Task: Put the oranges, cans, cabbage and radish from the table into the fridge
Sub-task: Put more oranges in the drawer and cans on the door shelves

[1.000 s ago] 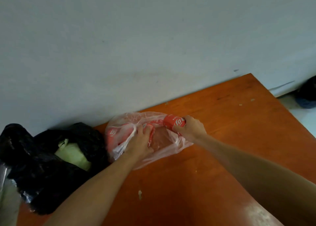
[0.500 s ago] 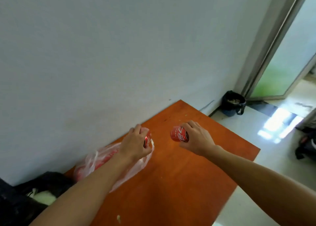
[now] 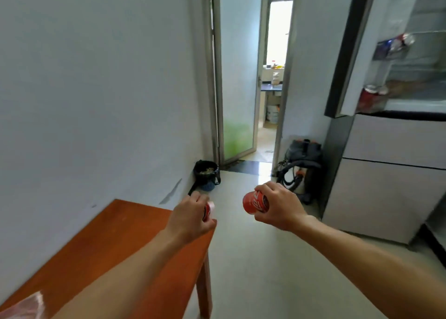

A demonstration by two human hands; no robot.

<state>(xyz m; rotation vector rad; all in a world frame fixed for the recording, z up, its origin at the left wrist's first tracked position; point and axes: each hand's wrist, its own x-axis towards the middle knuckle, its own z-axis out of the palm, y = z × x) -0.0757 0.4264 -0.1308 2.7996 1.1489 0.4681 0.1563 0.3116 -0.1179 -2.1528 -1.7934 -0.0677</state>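
Note:
My right hand point(image 3: 280, 207) is shut on a red can point(image 3: 253, 202), held on its side over the floor. My left hand point(image 3: 190, 216) grips a second red can point(image 3: 208, 211), mostly hidden by the fingers, above the far corner of the orange table point(image 3: 115, 241). The fridge point(image 3: 395, 115) stands at the right with its upper door open. Red cans point(image 3: 370, 98) sit on a door shelf. A corner of the clear plastic bag point(image 3: 29, 305) shows at the bottom left. Cabbage, radish and oranges are out of view.
A black bin point(image 3: 206, 177) stands on the floor by the wall beyond the table. A backpack point(image 3: 300, 166) leans next to the fridge. A glass door point(image 3: 237, 72) opens onto a kitchen. Pale floor lies between table and fridge.
Both hands lifted cans out of the plastic bag and carried them right, off the table. My view swung from the bags on the table toward the open fridge.

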